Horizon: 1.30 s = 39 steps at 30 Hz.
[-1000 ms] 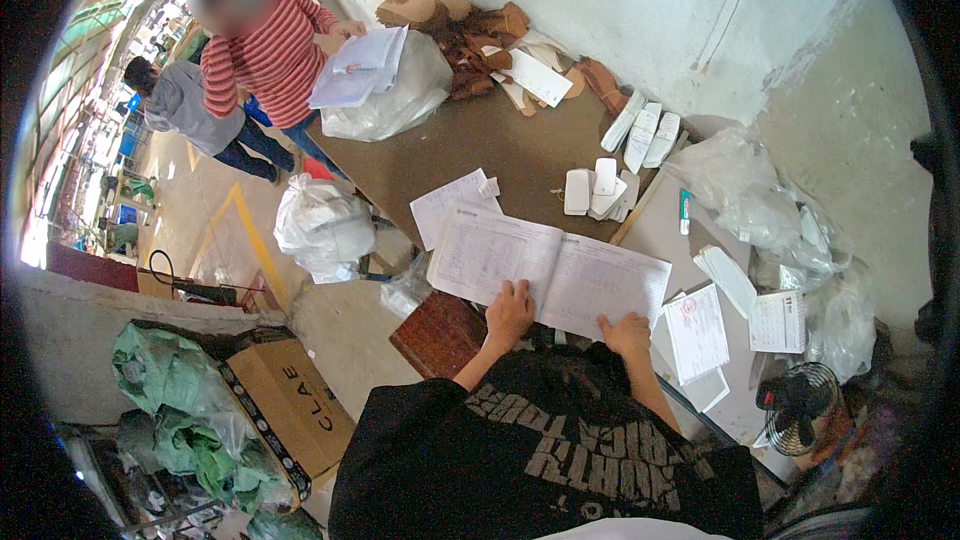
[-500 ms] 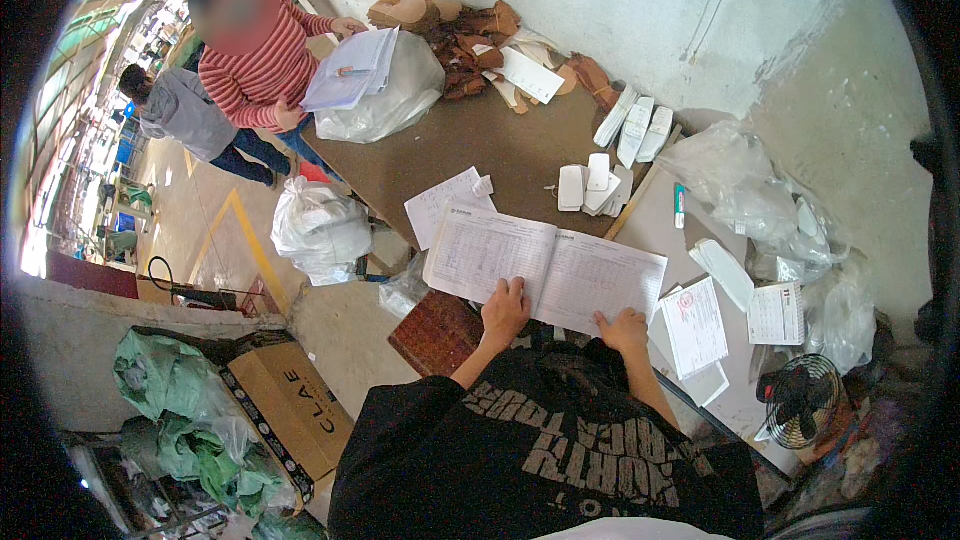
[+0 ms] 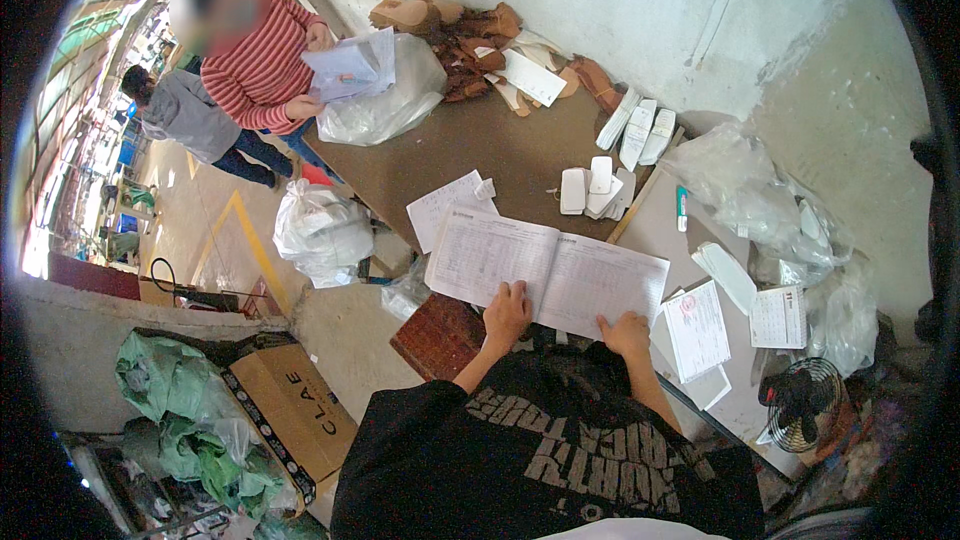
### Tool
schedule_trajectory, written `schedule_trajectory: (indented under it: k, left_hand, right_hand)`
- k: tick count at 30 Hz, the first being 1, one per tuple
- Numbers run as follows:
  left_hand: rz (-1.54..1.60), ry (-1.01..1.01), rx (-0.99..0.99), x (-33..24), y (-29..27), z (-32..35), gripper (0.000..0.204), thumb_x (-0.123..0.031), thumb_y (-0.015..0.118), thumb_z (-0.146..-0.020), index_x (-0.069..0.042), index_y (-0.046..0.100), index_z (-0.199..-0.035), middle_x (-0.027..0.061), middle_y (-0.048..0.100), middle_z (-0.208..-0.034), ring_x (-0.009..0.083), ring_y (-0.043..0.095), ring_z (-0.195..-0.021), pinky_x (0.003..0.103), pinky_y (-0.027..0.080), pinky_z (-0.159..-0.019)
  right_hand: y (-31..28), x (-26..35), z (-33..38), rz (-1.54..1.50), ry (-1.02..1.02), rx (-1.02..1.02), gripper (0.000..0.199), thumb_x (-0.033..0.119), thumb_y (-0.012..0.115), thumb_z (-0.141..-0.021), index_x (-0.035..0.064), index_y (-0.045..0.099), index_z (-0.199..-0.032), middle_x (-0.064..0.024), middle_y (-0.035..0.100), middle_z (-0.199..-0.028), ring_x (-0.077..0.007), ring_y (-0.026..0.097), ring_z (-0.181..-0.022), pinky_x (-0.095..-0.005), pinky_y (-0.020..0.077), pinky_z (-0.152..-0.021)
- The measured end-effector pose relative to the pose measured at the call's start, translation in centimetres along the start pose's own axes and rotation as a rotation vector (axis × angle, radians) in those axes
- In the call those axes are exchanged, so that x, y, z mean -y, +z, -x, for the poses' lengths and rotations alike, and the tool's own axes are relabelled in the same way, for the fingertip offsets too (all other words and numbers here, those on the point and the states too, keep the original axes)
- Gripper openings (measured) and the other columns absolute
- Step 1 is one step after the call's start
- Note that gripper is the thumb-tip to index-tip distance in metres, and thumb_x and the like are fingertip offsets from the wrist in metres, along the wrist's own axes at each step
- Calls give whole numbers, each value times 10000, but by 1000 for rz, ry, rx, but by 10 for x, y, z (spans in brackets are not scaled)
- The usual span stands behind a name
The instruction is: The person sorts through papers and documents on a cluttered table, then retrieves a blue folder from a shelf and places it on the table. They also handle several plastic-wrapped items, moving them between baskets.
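An open ledger (image 3: 490,258) with printed tables on both pages lies across the near edge of the brown table. My left hand (image 3: 508,314) grips its lower edge close to the spine, with curled fingers on the left page. At the lower edge of the right page, my right hand (image 3: 627,334) holds the book, the thumb toward the spine. The undersides of both grips are hidden. Loose written sheets (image 3: 440,202) stick out from behind the ledger's far left corner.
White card bundles (image 3: 600,185), brown leather-like scraps (image 3: 480,45) and a plastic bag (image 3: 385,90) sit on the table. Rightward are papers (image 3: 697,330), a desk calendar (image 3: 778,318) and a small fan (image 3: 800,402). A person in a striped top (image 3: 255,65) holds papers at far left.
The person in the striped top has shifted the papers and changed the position of their hands on them. My hands stay on the ledger, and the view shifts slightly.
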State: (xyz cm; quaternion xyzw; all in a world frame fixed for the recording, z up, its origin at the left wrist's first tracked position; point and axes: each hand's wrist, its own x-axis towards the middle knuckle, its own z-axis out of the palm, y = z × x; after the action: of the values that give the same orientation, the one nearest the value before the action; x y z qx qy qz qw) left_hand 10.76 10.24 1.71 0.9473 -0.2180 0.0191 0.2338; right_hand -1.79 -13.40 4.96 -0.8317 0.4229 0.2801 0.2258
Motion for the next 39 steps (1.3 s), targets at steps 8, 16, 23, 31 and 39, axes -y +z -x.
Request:
schedule_trajectory:
  k: [8, 16, 23, 31, 39]
  left_hand:
    - [-17, -31, 33, -4, -1, 0, 281, -250, 631, -906, -145, 580, -1161, 170, 598, -988, 401, 672, -771, 521, 554, -628]
    - [64, -156, 334, 10, -8, -32, 281, -247, 591, -952, -118, 576, -1202, 223, 638, -1068, 445, 674, -888, 568, 542, -769]
    - [505, -303, 102, -6, -43, -94, 297, -230, 565, -1020, -88, 518, -1277, 224, 658, -961, 357, 717, -752, 470, 564, -679]
    - [1349, -650, 171, -96, -15, -120, 325, -252, 570, -1060, -37, 370, -1201, 191, 581, -1045, 320, 720, -655, 426, 621, -546]
    - [1086, -666, 417, -103, 42, -124, 328, -287, 566, -1053, 0, 568, -1211, 181, 620, -1064, 293, 646, -940, 427, 565, -695]
  right_hand:
    - [5, -9, -5, -19, -92, -10, 982, 711, 637, -871, -127, 500, -1365, -378, 483, -1421, -508, 471, -1356, -569, 436, -1098]
    - [24, -35, -21, -30, -182, -101, 857, 672, 620, -902, -138, 604, -1181, -373, 597, -1239, -498, 514, -1282, -557, 442, -1081]
    - [-16, -66, -11, -377, -335, 197, 645, 578, 572, -997, -41, 648, -1163, -253, 675, -1164, -352, 669, -1051, -453, 522, -930]
    - [-54, -2, 31, -857, -684, 181, 480, 448, 557, -1045, 4, 641, -1207, -196, 717, -1071, -357, 685, -1007, -444, 526, -908]
    - [-55, -17, 3, -654, -451, 95, 427, 370, 561, -1024, -13, 626, -1202, -277, 699, -1082, -421, 669, -1077, -498, 513, -934]
